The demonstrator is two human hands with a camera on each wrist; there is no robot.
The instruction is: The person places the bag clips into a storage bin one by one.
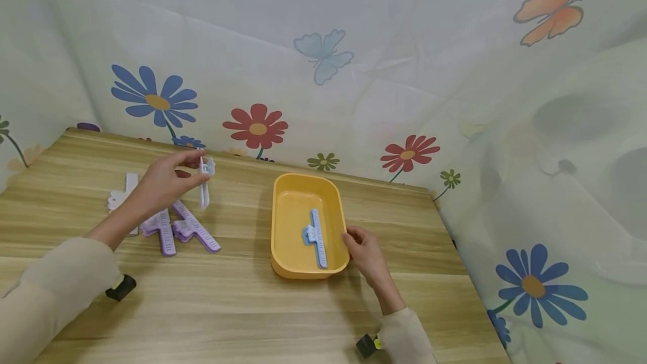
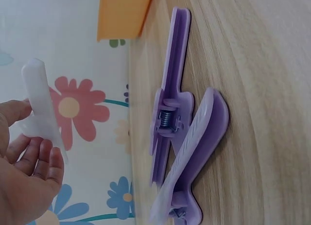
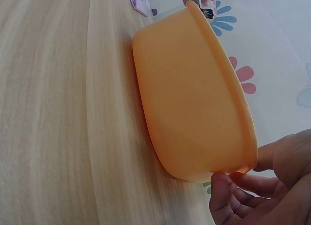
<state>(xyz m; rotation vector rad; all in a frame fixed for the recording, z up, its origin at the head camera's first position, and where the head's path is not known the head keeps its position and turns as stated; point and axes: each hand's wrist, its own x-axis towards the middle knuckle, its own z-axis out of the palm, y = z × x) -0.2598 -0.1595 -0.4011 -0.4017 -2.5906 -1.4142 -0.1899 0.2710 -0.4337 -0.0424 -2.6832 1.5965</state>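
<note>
My left hand (image 1: 169, 177) pinches a white clip (image 1: 204, 187) between thumb and fingers, raised over the left side of the table. In the left wrist view the white clip (image 2: 41, 96) stands long and narrow above the curled fingers. A yellow rectangular tub (image 1: 283, 265) stands right of it, with my right hand (image 1: 368, 253) gripping its right rim. Thumb and fingers pinch the tub wall (image 3: 189, 98) in the right wrist view. One blue clip (image 1: 319, 237) lies in the tub. Two purple clips (image 1: 167, 233) (image 1: 198, 228) lie below my left hand.
White clip pieces (image 1: 131, 184) lie at the left, partly hidden by my left forearm. The wooden table (image 1: 222, 308) ends at a flowered cloth backdrop (image 1: 343, 117) behind and to the right. Something dark purple (image 1: 88, 127) sits at the table's far left corner.
</note>
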